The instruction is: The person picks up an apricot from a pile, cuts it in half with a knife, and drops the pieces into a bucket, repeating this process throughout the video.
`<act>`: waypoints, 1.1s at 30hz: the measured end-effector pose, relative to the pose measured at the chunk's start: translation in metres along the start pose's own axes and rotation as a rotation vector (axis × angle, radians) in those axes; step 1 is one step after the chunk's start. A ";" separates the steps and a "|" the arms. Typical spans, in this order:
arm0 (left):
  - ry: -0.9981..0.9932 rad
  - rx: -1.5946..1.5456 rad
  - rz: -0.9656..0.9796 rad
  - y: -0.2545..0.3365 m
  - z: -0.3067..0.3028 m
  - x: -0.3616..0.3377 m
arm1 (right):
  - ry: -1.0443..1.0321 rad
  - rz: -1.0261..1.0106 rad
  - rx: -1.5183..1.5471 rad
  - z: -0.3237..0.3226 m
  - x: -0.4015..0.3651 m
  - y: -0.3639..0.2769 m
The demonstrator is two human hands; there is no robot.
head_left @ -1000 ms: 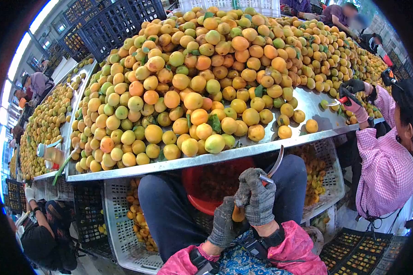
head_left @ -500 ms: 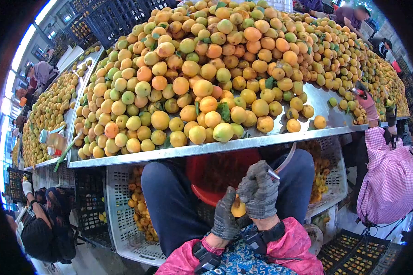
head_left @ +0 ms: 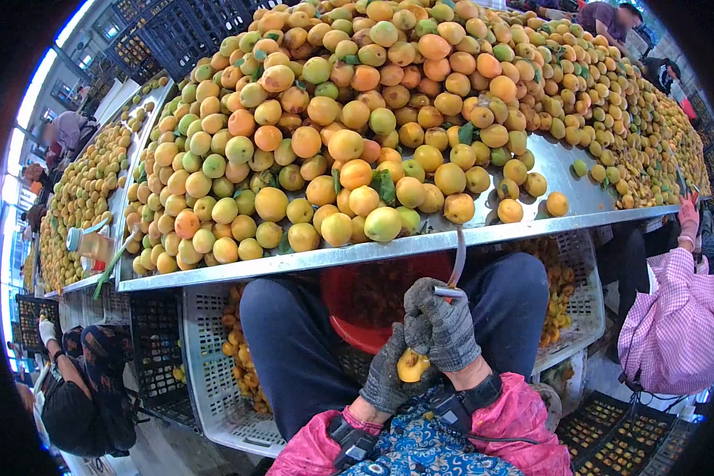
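Observation:
My left hand [head_left: 386,379], in a dark grey glove, is closed round a small yellow-orange fruit [head_left: 412,366] held over my lap. My right hand [head_left: 440,324], also gloved, grips a tool with a thin curved metal blade [head_left: 458,258] that points up toward the table edge. The right hand sits just above the fruit, touching it. A red bowl [head_left: 351,301] rests between my knees under the hands. Above, a metal table [head_left: 531,170] carries a big heap of yellow, orange and green fruit [head_left: 349,119].
White perforated crates [head_left: 206,373] with fruit stand under the table on both sides of my legs. A person in a pink checked shirt [head_left: 674,317] works at the right. Another person [head_left: 79,389] crouches lower left. A bottle [head_left: 87,244] lies at the table's left end.
My hands have stayed over the lap while the blade swung from tilted right to nearly upright. The person at right drew their arm down and away from the table.

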State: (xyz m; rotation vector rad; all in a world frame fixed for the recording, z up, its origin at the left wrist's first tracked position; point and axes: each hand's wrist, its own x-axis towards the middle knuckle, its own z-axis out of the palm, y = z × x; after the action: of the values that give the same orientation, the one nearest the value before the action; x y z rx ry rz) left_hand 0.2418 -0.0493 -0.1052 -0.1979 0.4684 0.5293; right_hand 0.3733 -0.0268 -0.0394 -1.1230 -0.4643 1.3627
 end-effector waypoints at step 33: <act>0.138 0.184 0.267 0.009 -0.032 0.015 | 0.078 -0.347 -0.365 0.010 0.004 0.045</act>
State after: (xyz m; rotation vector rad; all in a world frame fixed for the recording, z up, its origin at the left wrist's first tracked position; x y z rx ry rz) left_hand 0.2362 -0.0449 -0.1407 0.0055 0.6804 0.7326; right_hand 0.3427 -0.0274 -0.0733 -1.3136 -0.8331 0.9492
